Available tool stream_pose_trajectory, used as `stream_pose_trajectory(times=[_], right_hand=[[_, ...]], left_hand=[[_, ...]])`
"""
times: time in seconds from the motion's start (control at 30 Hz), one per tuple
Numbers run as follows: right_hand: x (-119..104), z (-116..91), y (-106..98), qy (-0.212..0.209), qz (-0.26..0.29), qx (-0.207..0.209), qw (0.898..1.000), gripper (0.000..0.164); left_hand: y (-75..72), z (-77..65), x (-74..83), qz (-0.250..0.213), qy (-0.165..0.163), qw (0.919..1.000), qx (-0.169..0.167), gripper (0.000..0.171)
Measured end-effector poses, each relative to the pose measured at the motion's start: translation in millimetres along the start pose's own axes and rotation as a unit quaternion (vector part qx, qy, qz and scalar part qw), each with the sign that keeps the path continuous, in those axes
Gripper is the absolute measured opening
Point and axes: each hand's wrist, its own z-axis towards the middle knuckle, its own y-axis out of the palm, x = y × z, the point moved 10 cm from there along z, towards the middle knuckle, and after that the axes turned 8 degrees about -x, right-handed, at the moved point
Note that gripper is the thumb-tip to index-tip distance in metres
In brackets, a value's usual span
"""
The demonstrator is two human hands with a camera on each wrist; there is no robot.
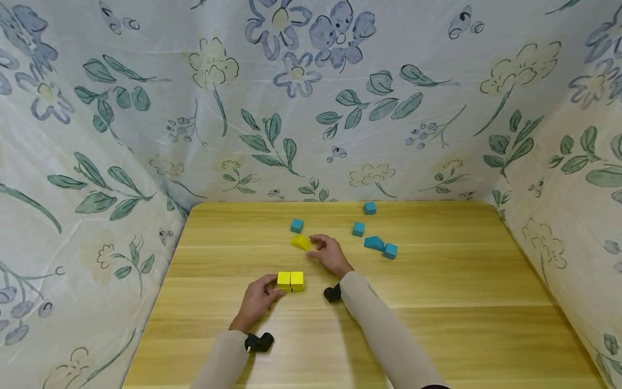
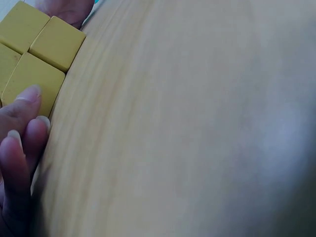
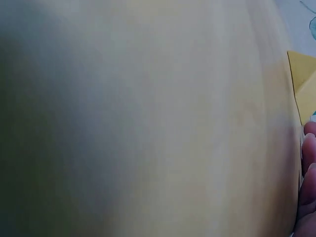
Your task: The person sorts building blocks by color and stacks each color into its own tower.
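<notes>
Head view, with both wrist views: the left hand (image 1: 259, 297) is gripping the left yellow cube (image 1: 284, 279) on the wooden worktop (image 1: 437, 346), its thumb lying on the near face, as the left wrist view is also showing, while the right yellow cube (image 1: 297, 279) is standing flush beside it. Farther back, the yellow wedge (image 1: 300, 242) is lying at the fingertips of the right hand (image 1: 330, 255), whose thumb and forefinger are standing moderately apart and holding nothing; whether they are touching the wedge cannot be told. Just behind the wedge, a lone blue cube (image 1: 297, 226) is resting. To the right, a blue block with sloping sides (image 1: 373, 243) is lying next to a front blue cube (image 1: 390, 251), with a middle blue cube (image 1: 358, 229) and a rear blue cube (image 1: 370, 208) sitting behind. Floral cloth (image 1: 291, 135) is hanging beyond the back edge
</notes>
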Motion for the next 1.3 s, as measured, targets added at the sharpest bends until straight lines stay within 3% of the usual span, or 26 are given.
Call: stream_pose_trajectory(times=[0.2,0.5,1.3], right_hand=[[0,17,6,0.003,-0.031,0.002,1.000,0.043],[-4,26,16,0.015,-0.049,0.003,0.999,0.043],[-4,22,9,-0.015,-0.064,0.006,0.998,0.036]], left_hand=[[-0.1,-0.1,-0.8,-0.003,-0.004,1.0000,0.000,0.042],[0.1,-0.5,-1.1,-0.005,-0.006,1.0000,-0.003,0.042],[-0.4,0.2,-1.2,0.007,0.000,1.0000,0.001,0.041]])
